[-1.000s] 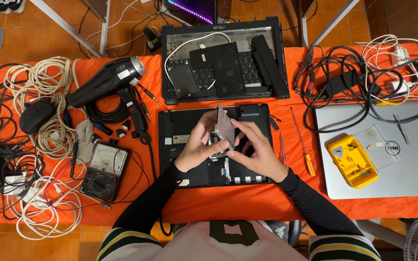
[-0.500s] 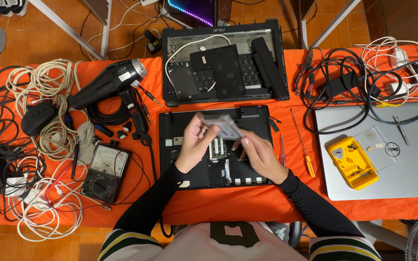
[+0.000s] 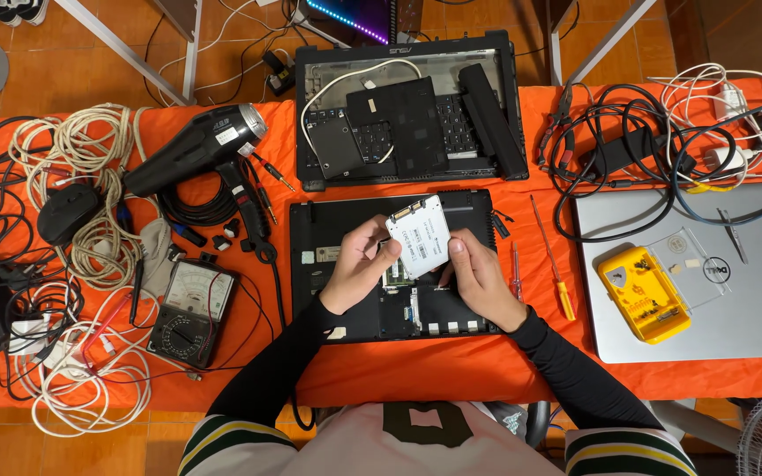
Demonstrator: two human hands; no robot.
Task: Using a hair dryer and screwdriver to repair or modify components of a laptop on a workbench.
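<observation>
both hands hold a flat silver drive (image 3: 419, 235) over the opened black laptop (image 3: 346, 304) at the middle of the desk's near edge. the left hand (image 3: 359, 263) pinches its left side with closed fingers; the right hand (image 3: 476, 275) grips its right side, thumb on its face. a yellow-handled screwdriver (image 3: 553, 264) lies just right of the laptop.

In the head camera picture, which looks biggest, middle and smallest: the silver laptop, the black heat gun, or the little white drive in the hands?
1. Silver laptop, biggest, though its right side is cut off.
2. Black heat gun.
3. White drive, smallest, even though it is held up nearer the camera between the left hand and right hand.
</observation>
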